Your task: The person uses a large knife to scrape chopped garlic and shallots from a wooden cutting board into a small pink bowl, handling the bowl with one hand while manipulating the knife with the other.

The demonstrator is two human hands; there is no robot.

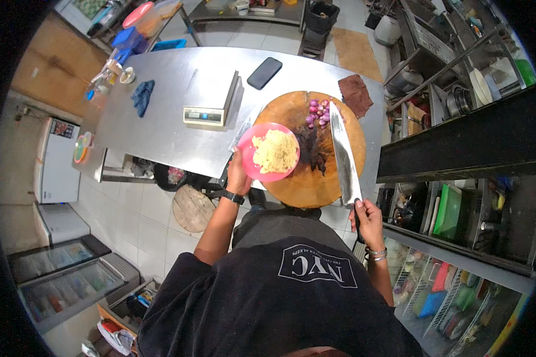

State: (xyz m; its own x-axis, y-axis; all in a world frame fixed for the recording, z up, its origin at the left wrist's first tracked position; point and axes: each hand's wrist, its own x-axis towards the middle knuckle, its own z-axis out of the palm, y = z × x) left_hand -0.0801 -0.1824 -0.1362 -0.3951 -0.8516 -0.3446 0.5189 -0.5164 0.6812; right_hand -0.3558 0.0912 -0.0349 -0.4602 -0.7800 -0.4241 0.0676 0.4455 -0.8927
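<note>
My left hand (240,173) grips the rim of a pink plate (246,156), which bears a heap of pale yellow, finely chopped food (274,151). The plate is over the left part of a round wooden chopping block (286,194). My right hand (369,221) holds a large kitchen knife (346,156) by its black handle. Its broad blade points away from me, above the block's right part, with the tip close to several small purple shallots (319,112). A dark patch marks the middle of the block.
On the steel table (169,134) are a digital kitchen scale (207,114), a black phone (265,73), a blue cloth (143,97) and a small cup (127,75). A brown cloth (355,95) lies right of the block. Shelving with a black edge (455,116) stands at the right; a wooden stool (192,209) is below left.
</note>
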